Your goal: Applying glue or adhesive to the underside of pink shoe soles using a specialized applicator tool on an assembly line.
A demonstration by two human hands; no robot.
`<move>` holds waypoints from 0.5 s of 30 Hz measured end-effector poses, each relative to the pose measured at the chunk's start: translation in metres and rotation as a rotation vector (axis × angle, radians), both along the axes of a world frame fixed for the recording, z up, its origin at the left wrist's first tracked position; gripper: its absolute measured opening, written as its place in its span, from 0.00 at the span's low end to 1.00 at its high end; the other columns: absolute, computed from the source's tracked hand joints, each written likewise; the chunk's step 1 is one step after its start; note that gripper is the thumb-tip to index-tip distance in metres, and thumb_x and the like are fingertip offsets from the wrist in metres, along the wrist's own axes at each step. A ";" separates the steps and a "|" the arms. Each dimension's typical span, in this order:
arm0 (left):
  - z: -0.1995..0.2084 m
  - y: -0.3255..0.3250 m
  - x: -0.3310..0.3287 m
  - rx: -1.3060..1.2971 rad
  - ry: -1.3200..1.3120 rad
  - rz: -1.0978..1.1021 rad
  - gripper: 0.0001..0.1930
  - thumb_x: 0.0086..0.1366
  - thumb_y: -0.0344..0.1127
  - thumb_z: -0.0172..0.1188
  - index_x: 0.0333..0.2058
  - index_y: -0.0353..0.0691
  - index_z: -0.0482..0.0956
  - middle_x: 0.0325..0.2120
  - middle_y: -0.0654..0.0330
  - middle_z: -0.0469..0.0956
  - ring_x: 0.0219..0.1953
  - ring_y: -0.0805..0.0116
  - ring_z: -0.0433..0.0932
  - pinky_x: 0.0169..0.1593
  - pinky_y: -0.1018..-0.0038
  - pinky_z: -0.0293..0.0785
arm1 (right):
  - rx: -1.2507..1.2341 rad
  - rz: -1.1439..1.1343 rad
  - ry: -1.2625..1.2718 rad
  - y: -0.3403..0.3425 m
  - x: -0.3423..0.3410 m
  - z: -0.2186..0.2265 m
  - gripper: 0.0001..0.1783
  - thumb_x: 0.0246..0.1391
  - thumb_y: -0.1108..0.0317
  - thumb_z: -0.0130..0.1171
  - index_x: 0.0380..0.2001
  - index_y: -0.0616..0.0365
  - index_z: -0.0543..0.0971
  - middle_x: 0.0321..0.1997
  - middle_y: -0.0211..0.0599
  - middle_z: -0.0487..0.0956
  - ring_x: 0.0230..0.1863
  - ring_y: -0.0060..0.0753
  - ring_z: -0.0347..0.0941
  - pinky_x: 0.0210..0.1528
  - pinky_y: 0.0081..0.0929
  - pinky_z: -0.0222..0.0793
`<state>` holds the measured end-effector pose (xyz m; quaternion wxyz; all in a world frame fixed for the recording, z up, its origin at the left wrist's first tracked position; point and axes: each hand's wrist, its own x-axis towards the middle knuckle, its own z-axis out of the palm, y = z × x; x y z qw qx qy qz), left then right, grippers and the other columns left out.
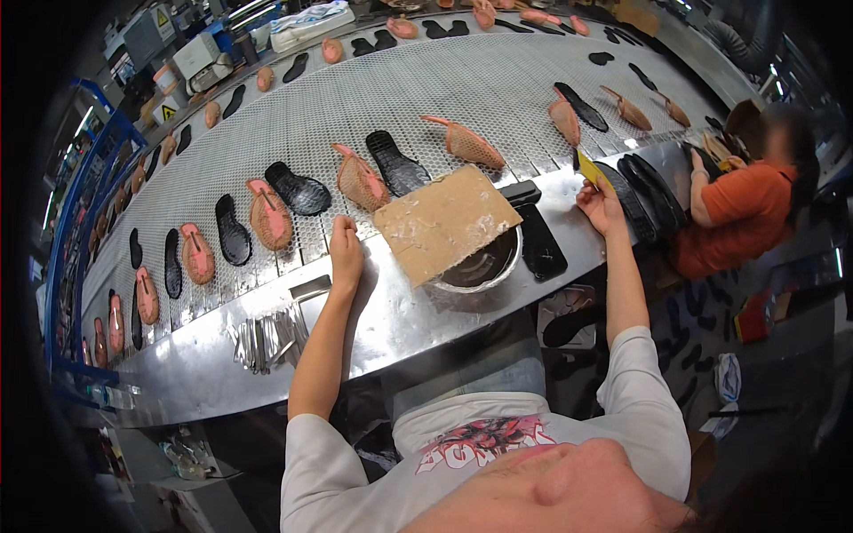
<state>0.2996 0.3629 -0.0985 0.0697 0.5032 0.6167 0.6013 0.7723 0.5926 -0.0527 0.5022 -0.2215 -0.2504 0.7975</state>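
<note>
My left hand (346,249) is at the edge of the conveyor, its fingers curled in and nothing visible in them. Just beyond it lies a woven tan shoe upper (360,178) on a pink last. My right hand (602,206) is closed around a flat yellow tool (593,171) with a dark end, whose exact kind I cannot make out. Between my hands, a brown board (449,222) smeared with white partly covers a round bowl (484,266) of dark contents. Black soles, such as one glossy sole (396,163), lie beside the uppers.
Thin metal strips (268,339) lie in a pile on the steel ledge (382,306). A black phone-like slab (540,244) lies right of the bowl. Black soles (653,195) are stacked farther right, near a co-worker in orange (746,209). The mesh conveyor (506,75) carries several shoe parts.
</note>
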 end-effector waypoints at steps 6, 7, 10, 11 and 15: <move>0.007 -0.003 0.003 -0.019 0.033 0.033 0.07 0.59 0.22 0.37 0.28 0.37 0.65 0.20 0.62 0.62 0.22 0.75 0.61 0.27 0.77 0.60 | 0.042 -0.014 -0.019 0.005 0.002 -0.010 0.15 0.54 0.63 0.57 0.40 0.62 0.71 0.31 0.36 0.73 0.30 0.27 0.70 0.38 0.28 0.70; 0.006 -0.003 0.002 -0.018 0.055 0.037 0.07 0.59 0.22 0.37 0.28 0.37 0.64 0.20 0.62 0.62 0.22 0.74 0.61 0.27 0.77 0.61 | 0.042 -0.006 -0.019 0.006 0.003 -0.011 0.15 0.54 0.63 0.57 0.40 0.62 0.71 0.31 0.36 0.73 0.30 0.27 0.70 0.38 0.28 0.70; 0.018 -0.003 -0.002 0.025 0.076 0.042 0.07 0.57 0.21 0.36 0.26 0.36 0.64 0.19 0.61 0.62 0.23 0.72 0.62 0.28 0.76 0.61 | 0.053 -0.006 0.015 0.009 0.010 -0.017 0.15 0.53 0.62 0.58 0.39 0.62 0.72 0.30 0.37 0.74 0.30 0.27 0.70 0.38 0.28 0.70; 0.029 -0.001 -0.003 0.143 0.239 0.070 0.07 0.57 0.20 0.36 0.25 0.36 0.64 0.18 0.61 0.61 0.21 0.73 0.61 0.27 0.77 0.61 | 0.060 -0.019 0.008 0.009 0.011 -0.017 0.14 0.53 0.62 0.58 0.38 0.61 0.73 0.30 0.36 0.74 0.30 0.27 0.70 0.38 0.28 0.70; 0.085 -0.001 -0.012 0.056 -0.184 -0.169 0.08 0.55 0.21 0.38 0.20 0.39 0.62 0.15 0.70 0.59 0.17 0.82 0.56 0.19 0.83 0.51 | 0.063 -0.077 -0.066 0.008 0.003 -0.013 0.13 0.52 0.62 0.59 0.36 0.59 0.73 0.28 0.35 0.74 0.29 0.25 0.70 0.38 0.29 0.70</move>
